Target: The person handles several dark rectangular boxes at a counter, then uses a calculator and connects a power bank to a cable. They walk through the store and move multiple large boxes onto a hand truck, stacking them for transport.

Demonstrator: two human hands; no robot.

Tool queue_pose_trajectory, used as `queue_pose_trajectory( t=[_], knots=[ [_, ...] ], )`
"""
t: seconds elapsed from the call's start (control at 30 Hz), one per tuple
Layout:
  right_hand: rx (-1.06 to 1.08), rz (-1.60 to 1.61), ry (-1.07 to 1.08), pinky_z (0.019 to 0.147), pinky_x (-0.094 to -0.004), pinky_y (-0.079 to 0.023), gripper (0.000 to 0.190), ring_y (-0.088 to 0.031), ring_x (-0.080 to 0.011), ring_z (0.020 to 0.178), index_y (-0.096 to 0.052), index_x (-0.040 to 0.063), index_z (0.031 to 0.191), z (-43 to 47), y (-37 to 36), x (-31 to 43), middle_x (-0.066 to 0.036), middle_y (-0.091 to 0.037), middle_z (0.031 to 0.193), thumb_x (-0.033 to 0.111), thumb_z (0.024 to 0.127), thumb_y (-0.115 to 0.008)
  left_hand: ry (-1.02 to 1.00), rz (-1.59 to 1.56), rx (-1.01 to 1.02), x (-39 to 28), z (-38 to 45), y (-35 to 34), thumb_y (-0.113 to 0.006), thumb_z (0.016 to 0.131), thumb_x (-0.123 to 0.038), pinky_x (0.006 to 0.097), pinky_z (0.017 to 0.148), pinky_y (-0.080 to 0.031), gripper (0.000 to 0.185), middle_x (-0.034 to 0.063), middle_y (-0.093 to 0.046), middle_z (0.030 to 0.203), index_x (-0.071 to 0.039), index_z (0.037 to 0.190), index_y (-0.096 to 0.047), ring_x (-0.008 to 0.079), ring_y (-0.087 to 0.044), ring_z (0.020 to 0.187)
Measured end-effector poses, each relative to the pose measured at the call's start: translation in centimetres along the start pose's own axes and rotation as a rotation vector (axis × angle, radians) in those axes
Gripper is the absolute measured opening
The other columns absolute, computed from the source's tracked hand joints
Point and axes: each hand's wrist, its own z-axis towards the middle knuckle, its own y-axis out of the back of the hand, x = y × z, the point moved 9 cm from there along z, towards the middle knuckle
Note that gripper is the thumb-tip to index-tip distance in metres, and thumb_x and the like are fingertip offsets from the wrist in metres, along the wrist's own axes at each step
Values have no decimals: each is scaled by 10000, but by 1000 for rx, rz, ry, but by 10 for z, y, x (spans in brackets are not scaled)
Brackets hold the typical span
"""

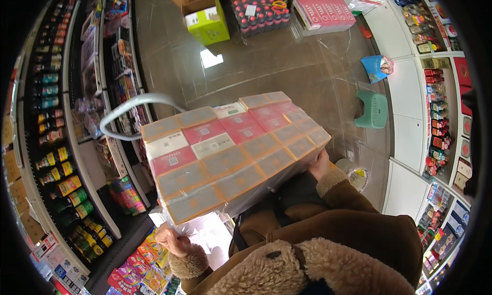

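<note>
A large block of small boxes (246, 149), orange-edged grey, red and white, is bundled in clear plastic wrap and held tilted in front of my body. At its lower left corner my left hand (173, 241) has its fingers closed on the plastic wrap. My right hand (319, 165) grips the bundle near its right corner, with part of the fingers hidden behind it. Past the bundle's upper left side curves a pale looped hose or tube (132, 99); where its ends go is hidden.
Stocked shelves (69, 141) run along the left, white cabinets (403, 126) along the right. A green plastic stool (376, 109) and a blue bag (374, 69) stand by the cabinets. Ahead on the floor are a green carton (209, 26), shrink-wrapped bottles (259, 16) and a red carton (324, 12).
</note>
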Motion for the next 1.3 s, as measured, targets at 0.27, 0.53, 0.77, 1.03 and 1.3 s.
queue_pose_trajectory(
  t=[0.27, 0.53, 0.77, 1.03, 1.3],
  knots=[
    [-89, 32, 113, 999, -379, -416, 387, -555, -222, 1130, -555, 44, 1241, 10, 53, 121, -71, -622, 1207, 295, 999, -389, 52, 228, 73, 16, 59, -171, -573, 910, -195, 293, 464, -163, 507, -32, -304, 481, -90, 509, -281, 64, -264, 461],
    [-197, -283, 277, 776, -335, -495, 217, -606, -209, 880, -606, 85, 1098, 62, 72, 272, -59, -660, 965, 187, 930, -515, 177, 146, 91, 49, 152, -327, -593, 919, -221, 275, 447, -116, 525, -79, -293, 475, -124, 503, -289, 32, -218, 447],
    [-266, -599, 392, 537, -241, -404, 138, -503, -99, 580, -624, 67, 854, 130, 8, 470, 17, -550, 674, 186, 914, -586, 420, -171, 37, 137, 240, -457, -562, 965, -215, 247, 417, -144, 479, -83, -340, 476, -148, 543, -344, 29, -248, 429],
    [-445, -525, 250, 420, -213, -235, 328, -335, -42, 435, -509, 144, 639, 258, -97, 661, 72, -368, 529, 228, 953, -552, 777, -236, -149, 307, 359, -616, -578, 947, -324, 206, 432, -247, 275, -80, -518, 607, -101, 794, -631, 12, -378, 485],
    [-342, -743, 193, 402, -241, -206, 391, -311, -51, 419, -472, 155, 574, 466, -124, 815, 69, -354, 502, 237, 942, -577, 1081, -300, -345, 470, 397, -754, -557, 906, -494, 286, 582, -424, 454, 1, -645, 916, -86, 1083, -645, 115, -538, 723]
  ],
)
